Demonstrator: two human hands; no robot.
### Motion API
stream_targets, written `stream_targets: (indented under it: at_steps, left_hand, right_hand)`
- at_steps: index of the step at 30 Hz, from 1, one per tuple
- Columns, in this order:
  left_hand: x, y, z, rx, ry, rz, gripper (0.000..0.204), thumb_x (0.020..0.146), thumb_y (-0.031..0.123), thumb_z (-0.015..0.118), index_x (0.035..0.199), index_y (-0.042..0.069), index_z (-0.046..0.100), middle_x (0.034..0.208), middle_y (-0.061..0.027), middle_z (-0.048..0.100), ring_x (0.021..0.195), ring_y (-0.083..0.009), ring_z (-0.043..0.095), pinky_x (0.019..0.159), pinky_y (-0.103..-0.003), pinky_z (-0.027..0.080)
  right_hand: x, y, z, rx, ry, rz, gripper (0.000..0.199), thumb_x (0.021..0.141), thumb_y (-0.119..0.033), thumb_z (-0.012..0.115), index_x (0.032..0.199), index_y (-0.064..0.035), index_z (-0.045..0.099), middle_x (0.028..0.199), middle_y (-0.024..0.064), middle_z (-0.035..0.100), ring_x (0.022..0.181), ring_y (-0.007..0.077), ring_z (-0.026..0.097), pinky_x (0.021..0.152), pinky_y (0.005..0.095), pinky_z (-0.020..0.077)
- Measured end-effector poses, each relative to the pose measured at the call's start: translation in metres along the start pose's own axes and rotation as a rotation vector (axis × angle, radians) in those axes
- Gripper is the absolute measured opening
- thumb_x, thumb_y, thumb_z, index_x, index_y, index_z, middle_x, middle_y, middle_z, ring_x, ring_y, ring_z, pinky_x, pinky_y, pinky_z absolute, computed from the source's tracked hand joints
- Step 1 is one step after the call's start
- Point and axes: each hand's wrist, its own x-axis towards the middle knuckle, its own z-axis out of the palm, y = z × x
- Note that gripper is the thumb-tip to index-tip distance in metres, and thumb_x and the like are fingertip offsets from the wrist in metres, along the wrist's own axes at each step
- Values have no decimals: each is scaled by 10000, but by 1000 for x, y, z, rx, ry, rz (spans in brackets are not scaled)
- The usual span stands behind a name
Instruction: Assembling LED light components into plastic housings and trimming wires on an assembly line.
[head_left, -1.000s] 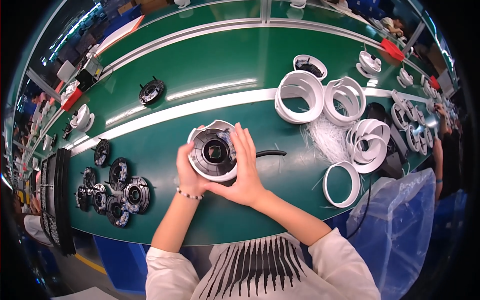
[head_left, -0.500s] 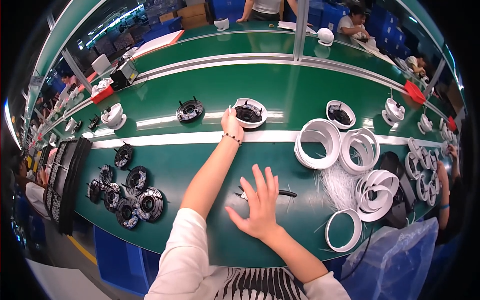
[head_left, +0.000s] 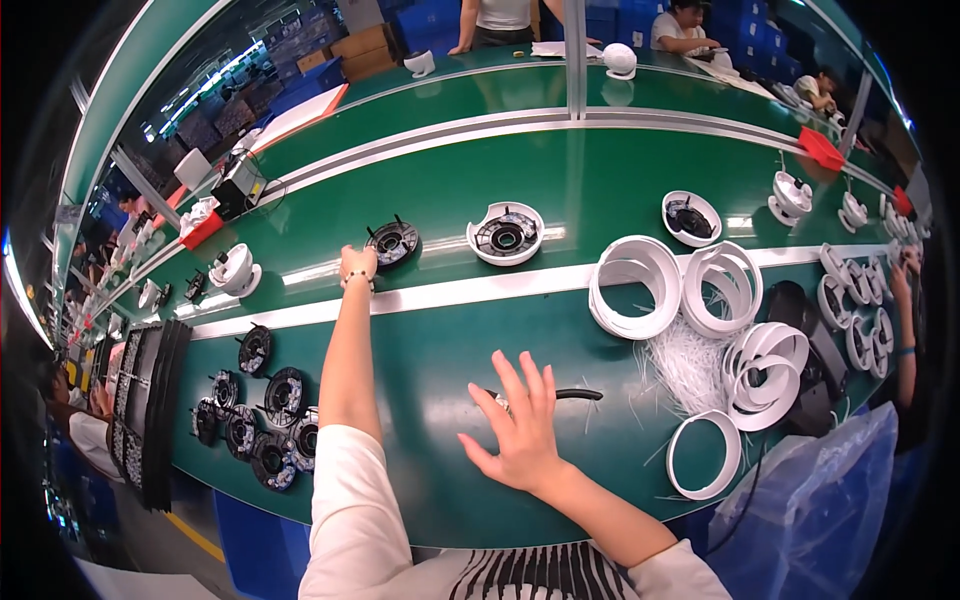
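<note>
- My left hand (head_left: 357, 263) reached across the green bench (head_left: 440, 340), its grip unclear, touching a black round part (head_left: 392, 242).
- My right hand (head_left: 520, 430) lay spread, empty, over a black tool (head_left: 575, 395).

My left hand (head_left: 357, 263) is stretched far out over the green belt, and just past my fingertips sits a black round part (head_left: 392, 242), lying flat, with a ribbed face and small prongs sticking up from its rim; I think my fingers are touching its near edge, but the view is too small to be sure. My right hand (head_left: 520, 425) lies close in, fingers spread flat on the belt, and just beyond them lies a thin black tool (head_left: 562, 395), flat on its side, partly hidden under my fingertips.
</note>
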Motion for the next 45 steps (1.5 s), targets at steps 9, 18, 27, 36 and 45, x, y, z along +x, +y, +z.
stream_targets:
  at_steps: [9, 18, 27, 36, 45]
  left_hand:
    - [-55, 17, 5, -777, -343, -284, 523, 696, 3, 601, 1181, 81, 422, 961, -124, 520, 839, -216, 536, 648, -337, 504]
    - [-127, -42, -62, -1069, -638, -143, 275, 799, -25, 460, 1069, 26, 476, 1037, -84, 526, 955, -217, 521, 850, -359, 440]
    - [-218, -58, -73, -1237, -632, -8, 325, 812, -38, 469, 1128, 31, 432, 1063, -82, 529, 926, -199, 545, 774, -355, 481]
    - [-261, -42, -85, -1340, -555, 172, 461, 752, -102, 510, 1156, 45, 344, 1092, -94, 490, 933, -190, 548, 732, -317, 521]
    - [-311, -19, -87, -1242, -308, 574, 759, 722, -130, 478, 1340, 27, 68, 1274, -153, 298, 1161, -228, 361, 977, -326, 302]
  right_hand:
    - [-8, -4, -28, -12, 26, 39, 430, 636, -244, 674, 1023, -90, 567, 1297, 155, 369, 1204, 389, 281, 963, 562, 162]
    - [-108, 21, -163, -441, 88, 553, 636, 573, -250, 738, 1115, -45, 475, 1280, 181, 366, 1177, 381, 326, 962, 458, 265]
    - [-124, 41, -177, -552, -89, 850, 1010, 460, -424, 786, 1259, -22, 318, 1321, 208, 295, 1186, 376, 307, 957, 448, 273]
    - [-121, 34, -172, -650, -68, 821, 1078, 416, -348, 781, 1292, -22, 244, 1255, 188, 331, 1172, 352, 289, 973, 439, 188]
    - [-40, 3, -70, 899, 171, 540, 1078, 517, -230, 793, 1334, 4, 129, 1321, 147, 244, 1236, 257, 258, 1019, 353, 200]
